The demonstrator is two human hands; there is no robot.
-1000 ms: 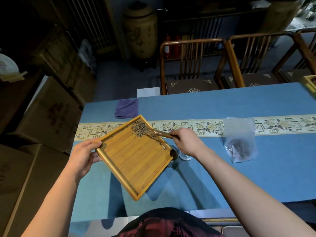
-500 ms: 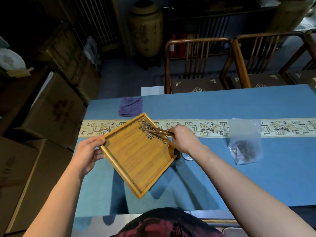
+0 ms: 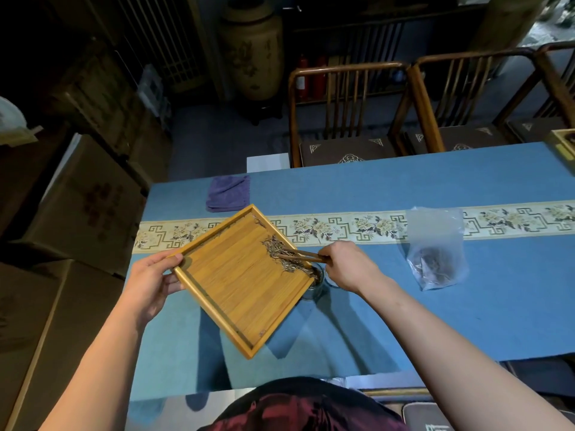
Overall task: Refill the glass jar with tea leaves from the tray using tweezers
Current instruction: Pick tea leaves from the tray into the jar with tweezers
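Observation:
A square bamboo tray is tilted above the blue table, its right corner over the glass jar, which is mostly hidden under it. My left hand grips the tray's left corner. Dry tea leaves lie piled along the tray's right edge, trailing down to the corner above the jar. My right hand holds wooden tweezers, whose tips rest in the leaf pile. A small glass lid sits partly hidden beside my right hand.
A clear plastic bag with some dark leaves lies to the right on the blue tablecloth. A folded purple cloth sits at the far left. Wooden chairs stand behind the table, cardboard boxes to the left.
The leaves have slid from the tray's top corner down along its right edge toward the jar. My right hand and tweezers have moved lower along that edge with them.

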